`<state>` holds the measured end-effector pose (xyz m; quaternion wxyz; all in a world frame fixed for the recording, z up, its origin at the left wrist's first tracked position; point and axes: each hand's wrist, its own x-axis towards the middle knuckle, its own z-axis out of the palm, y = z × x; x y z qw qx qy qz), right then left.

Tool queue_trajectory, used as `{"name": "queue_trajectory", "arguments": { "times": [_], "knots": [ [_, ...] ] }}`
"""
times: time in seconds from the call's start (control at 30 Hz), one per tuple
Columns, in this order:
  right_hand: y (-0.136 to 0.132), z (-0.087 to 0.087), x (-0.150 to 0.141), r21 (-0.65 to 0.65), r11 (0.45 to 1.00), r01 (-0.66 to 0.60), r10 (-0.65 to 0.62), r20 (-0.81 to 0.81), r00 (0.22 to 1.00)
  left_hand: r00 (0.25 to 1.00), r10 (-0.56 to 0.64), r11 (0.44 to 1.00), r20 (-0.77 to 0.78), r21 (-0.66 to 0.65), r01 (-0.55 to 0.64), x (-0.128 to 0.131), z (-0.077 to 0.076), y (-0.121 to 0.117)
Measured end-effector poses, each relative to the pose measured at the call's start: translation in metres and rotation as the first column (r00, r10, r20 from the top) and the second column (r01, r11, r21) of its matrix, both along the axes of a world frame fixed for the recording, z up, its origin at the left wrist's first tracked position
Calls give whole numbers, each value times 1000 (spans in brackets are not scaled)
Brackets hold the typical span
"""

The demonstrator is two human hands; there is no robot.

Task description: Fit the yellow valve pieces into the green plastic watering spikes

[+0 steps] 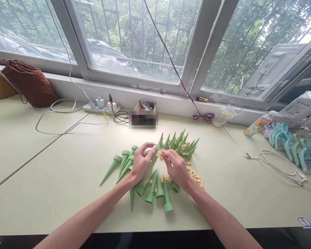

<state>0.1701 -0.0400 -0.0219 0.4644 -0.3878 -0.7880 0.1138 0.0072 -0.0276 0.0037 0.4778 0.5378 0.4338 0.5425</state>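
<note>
My left hand (142, 160) is closed around a green plastic spike (153, 159), its capped end up and its tip pointing down. Close beside it, my right hand (176, 167) pinches a small yellowish piece, mostly covered by the fingertips. Several green spikes with ridged caps (124, 159) lie left of my left hand. More lie in front of my wrists (160, 186), caps toward me. Behind my right hand, a group of green cones (181, 141) stands with tips up. Small yellow pegs (195, 176) are scattered beside and partly under my right hand.
At the back stand a small open box (145, 117) and a power strip (101, 108) with cables. A brown drawstring bag (32, 83) sits back left. On the right are a coiled white cable (277, 166), teal clips (287, 141) and a bottle (259, 124).
</note>
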Motion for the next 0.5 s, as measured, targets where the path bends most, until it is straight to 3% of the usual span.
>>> {"name": "queue_trajectory", "arguments": {
  "times": [0.5],
  "knots": [
    [-1,2,0,-3,1000,-25,25,-5,1000,997,-75,996,16,42,74,2,-2,-1]
  ]
}}
